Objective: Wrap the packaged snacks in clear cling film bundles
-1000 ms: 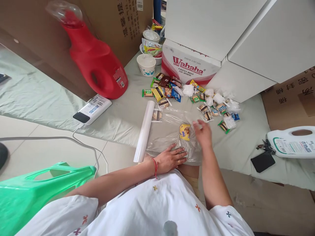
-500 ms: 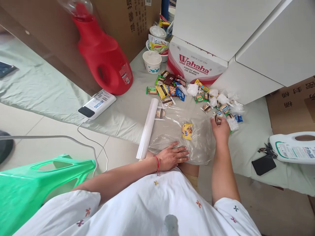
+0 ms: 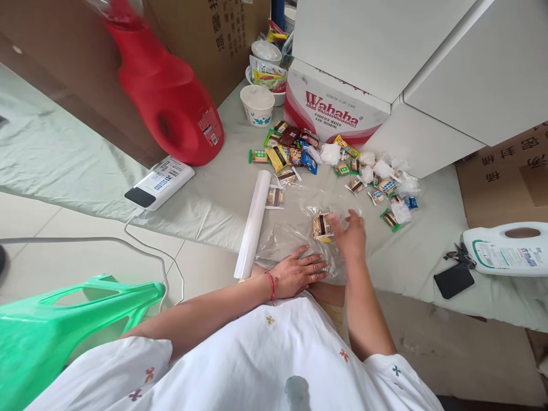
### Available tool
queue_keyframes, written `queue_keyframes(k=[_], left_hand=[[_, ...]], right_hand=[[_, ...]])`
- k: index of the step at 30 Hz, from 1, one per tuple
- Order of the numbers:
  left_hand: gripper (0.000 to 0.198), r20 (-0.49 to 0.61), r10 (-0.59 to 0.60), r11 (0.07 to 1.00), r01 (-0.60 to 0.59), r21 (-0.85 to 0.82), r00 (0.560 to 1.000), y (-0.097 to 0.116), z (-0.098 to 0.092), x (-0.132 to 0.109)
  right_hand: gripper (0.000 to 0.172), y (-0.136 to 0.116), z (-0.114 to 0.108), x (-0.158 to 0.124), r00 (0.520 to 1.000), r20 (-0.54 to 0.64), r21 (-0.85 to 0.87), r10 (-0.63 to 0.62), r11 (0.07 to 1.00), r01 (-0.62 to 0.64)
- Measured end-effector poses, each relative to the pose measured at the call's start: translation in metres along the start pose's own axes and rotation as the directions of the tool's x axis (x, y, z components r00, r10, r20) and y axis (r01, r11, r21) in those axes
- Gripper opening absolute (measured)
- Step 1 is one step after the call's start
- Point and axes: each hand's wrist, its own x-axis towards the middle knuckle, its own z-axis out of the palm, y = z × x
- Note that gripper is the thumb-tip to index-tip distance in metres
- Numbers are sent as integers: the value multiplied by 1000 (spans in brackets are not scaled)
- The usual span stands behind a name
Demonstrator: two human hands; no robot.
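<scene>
My left hand [image 3: 299, 274] lies flat with fingers spread on the near edge of a sheet of clear plastic wrap [image 3: 295, 220]. Atop the sheet, a wrapped snack with a dark band [image 3: 322, 225] rests over a yellow snack packet [image 3: 329, 240], which is mostly covered. Just right of them hovers my right hand [image 3: 351, 237], slightly blurred, its fingers apart and holding nothing. The white roll of wrap [image 3: 253, 225] lies along the sheet's left side. Another wrapped snack [image 3: 275, 197] sits by the roll's upper end.
Beyond the sheet lie piles of wrapped snacks [image 3: 295, 153] and crumpled clear plastic lumps [image 3: 383, 169]. Behind stands a Wahaha carton [image 3: 334, 108]. A red jug [image 3: 171, 103], white power bank [image 3: 160, 184] and paper cup [image 3: 257, 108] are left; a white bottle [image 3: 505, 251] and black pouch [image 3: 454, 280] right.
My right hand has moved left from the snack pile to the sheet's middle and opened. The dark-banded snack now lies over the yellow packet. My left hand stays put.
</scene>
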Motion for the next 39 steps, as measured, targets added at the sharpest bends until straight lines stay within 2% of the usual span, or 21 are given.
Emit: queue_keyframes(k=[3, 5, 7, 9, 12, 14, 16, 18, 20, 23, 26, 29, 32, 35, 37, 39], left_hand=[[53, 20, -7, 1000, 7, 5, 1000, 0, 0, 0], [52, 20, -12, 1000, 11, 6, 1000, 0, 0, 0], [52, 19, -11, 1000, 11, -1, 1000, 0, -1, 1], [53, 24, -14, 1000, 14, -13, 1000, 1, -2, 1], [52, 26, -35, 999, 36, -30, 999, 3, -2, 2], [52, 19, -44, 998, 45, -35, 999, 4, -2, 1], [52, 9, -42, 998, 42, -35, 999, 3, 0, 1], [51, -2, -36, 999, 36, -35, 999, 2, 2, 1], [49, 0, -30, 999, 30, -34, 1000, 1, 3, 1], [48, 12, -25, 999, 25, -23, 1000, 1, 5, 1], [49, 12, -24, 1000, 24, -13, 1000, 1, 4, 2], [54, 7, -18, 1000, 18, -21, 1000, 1, -2, 3], [51, -55, -16, 1000, 15, -8, 998, 5, -14, 4], [40, -120, -30, 999, 31, 10, 992, 17, -31, -2], [32, -150, -75, 997, 74, -10, 986, 29, -45, -11], [35, -218, -207, 978, 199, -55, 954, 36, -61, -25]], right_hand=[[55, 18, -15, 63, 987, -76, -34, 139, 989, -142], [61, 18, -17, 107, 972, -77, -76, 220, 971, -226], [76, 10, -12, 142, 966, -36, -116, 255, 959, -257], [84, 1, -5, 165, 966, 26, -154, 259, 955, -252], [76, -1, -4, 177, 963, 57, -191, 265, 949, -250], [73, 8, -14, 171, 961, 36, -204, 274, 943, -262], [73, 20, -29, 150, 969, 18, -188, 247, 953, -239], [72, 29, -42, 115, 983, 30, -122, 183, 976, -178], [67, 27, -48, 71, 991, 92, -23, 96, 995, -94], [59, 4, -37, 6, 979, 177, 69, -97, 994, 86], [61, -21, -17, -32, 969, 183, -57, -167, 982, 180], [66, -30, -7, -45, 963, 218, -203, -158, 958, 203], [76, -30, -7, -46, 962, 85, -227, -258, 935, 271], [66, -36, -1, -47, 894, -15, -172, -447, 882, 438], [60, -42, 12, -49, 838, 20, -134, -545, 829, 542], [59, -47, 25, -50, 805, 86, -129, -587, 794, 594]])
